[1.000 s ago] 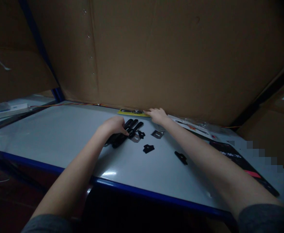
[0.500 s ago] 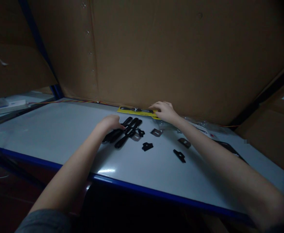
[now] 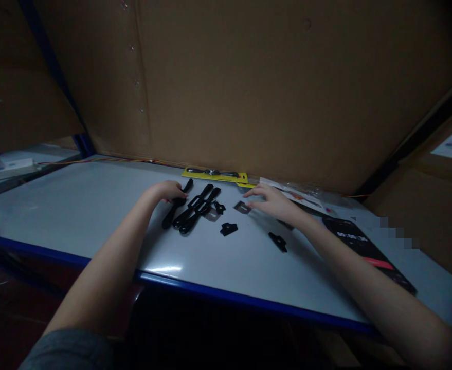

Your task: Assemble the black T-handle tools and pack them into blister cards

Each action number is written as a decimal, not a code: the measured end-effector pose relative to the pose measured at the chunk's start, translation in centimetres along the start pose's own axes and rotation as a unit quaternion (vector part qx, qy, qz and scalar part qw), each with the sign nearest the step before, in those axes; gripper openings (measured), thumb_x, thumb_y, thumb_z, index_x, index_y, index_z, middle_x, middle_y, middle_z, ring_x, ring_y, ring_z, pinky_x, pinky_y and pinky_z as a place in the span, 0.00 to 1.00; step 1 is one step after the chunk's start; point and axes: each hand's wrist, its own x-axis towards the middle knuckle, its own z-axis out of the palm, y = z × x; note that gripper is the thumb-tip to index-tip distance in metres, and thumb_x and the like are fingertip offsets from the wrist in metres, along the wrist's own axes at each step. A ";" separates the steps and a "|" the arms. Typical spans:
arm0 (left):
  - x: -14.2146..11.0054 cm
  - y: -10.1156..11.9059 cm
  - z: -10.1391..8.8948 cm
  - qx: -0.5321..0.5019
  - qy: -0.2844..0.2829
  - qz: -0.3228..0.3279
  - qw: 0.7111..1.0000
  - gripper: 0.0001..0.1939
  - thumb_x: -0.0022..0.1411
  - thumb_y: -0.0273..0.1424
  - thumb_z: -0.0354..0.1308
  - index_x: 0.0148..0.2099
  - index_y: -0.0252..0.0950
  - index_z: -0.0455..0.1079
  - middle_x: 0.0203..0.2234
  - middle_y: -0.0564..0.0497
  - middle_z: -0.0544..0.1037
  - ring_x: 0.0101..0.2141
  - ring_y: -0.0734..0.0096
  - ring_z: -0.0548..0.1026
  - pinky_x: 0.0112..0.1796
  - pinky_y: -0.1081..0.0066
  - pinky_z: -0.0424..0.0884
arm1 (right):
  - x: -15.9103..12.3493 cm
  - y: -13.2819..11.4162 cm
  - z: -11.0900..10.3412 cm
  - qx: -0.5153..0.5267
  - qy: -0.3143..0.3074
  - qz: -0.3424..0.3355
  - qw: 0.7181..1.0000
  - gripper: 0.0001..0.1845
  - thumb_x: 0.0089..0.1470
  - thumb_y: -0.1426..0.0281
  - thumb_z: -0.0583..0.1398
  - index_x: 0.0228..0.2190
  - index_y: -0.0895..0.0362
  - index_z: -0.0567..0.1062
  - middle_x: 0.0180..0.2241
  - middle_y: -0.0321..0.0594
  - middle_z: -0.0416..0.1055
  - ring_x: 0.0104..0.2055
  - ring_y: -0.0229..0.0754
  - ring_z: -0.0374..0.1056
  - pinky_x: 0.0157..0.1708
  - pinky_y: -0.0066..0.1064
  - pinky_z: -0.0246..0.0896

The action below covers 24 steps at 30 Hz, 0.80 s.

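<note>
My left hand [image 3: 169,191] is closed on a black spokeshave body [image 3: 167,218], at the left of the group on the table. Two more spokeshave bodies [image 3: 193,208] lie side by side just right of it, slanting. My right hand [image 3: 274,201] has its fingers apart at a flat slotted blade [image 3: 242,207]; whether the fingertips touch it is unclear. Another blade [image 3: 212,215] is partly under the right-hand body, beside a small black cap [image 3: 219,207]. Nearer the front lie two more black caps, one in the middle [image 3: 229,228] and one further right [image 3: 278,241].
A yellow card pack [image 3: 215,175] with a spokeshave lies along the cardboard back wall [image 3: 226,92]. Right of it are a white card and clear plastic packaging [image 3: 303,192]. A phone showing a timer [image 3: 368,252] rests at the right. The table has a blue front edge [image 3: 226,297].
My left hand has shifted left, drawing one spokeshave body away from the others. My right hand has come from the yellow pack down to the blade.
</note>
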 end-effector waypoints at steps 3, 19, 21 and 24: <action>-0.1 0.0 -0.3 -0.038 0.058 -0.018 0.997 0.18 0.54 0.38 0.54 0.44 0.33 0.68 0.39 0.40 0.75 0.31 0.62 0.75 0.24 0.73 0.67 | -0.4 0.2 1.4 -0.024 -0.004 0.019 1.000 0.14 0.49 0.58 0.58 0.35 0.52 0.77 0.38 0.43 0.70 0.45 0.49 0.64 0.43 0.40 0.58; -2.5 5.6 3.1 -0.423 -0.041 0.161 0.891 0.09 0.64 0.32 0.48 0.31 0.34 0.61 0.13 0.57 0.65 0.13 0.82 0.62 0.17 0.78 0.59 | 0.5 0.4 2.3 -0.016 -0.053 0.140 0.989 0.25 0.27 0.55 0.68 0.31 0.53 0.75 0.37 0.45 0.67 0.44 0.55 0.61 0.33 0.40 0.60; -2.2 5.7 3.7 -0.440 -0.050 0.165 0.881 0.09 0.64 0.33 0.48 0.32 0.34 0.61 0.13 0.56 0.67 0.13 0.82 0.63 0.17 0.78 0.60 | 0.3 0.3 2.2 0.048 -0.055 0.126 0.989 0.25 0.28 0.59 0.68 0.32 0.54 0.73 0.34 0.43 0.68 0.39 0.50 0.64 0.31 0.37 0.60; -2.0 5.7 4.1 -0.476 -0.077 0.162 0.861 0.08 0.64 0.34 0.48 0.37 0.33 0.61 0.18 0.51 0.73 0.15 0.78 0.68 0.20 0.75 0.65 | 0.0 -0.1 2.0 0.162 -0.061 0.082 0.981 0.25 0.29 0.65 0.68 0.33 0.55 0.69 0.29 0.37 0.68 0.31 0.42 0.65 0.27 0.32 0.59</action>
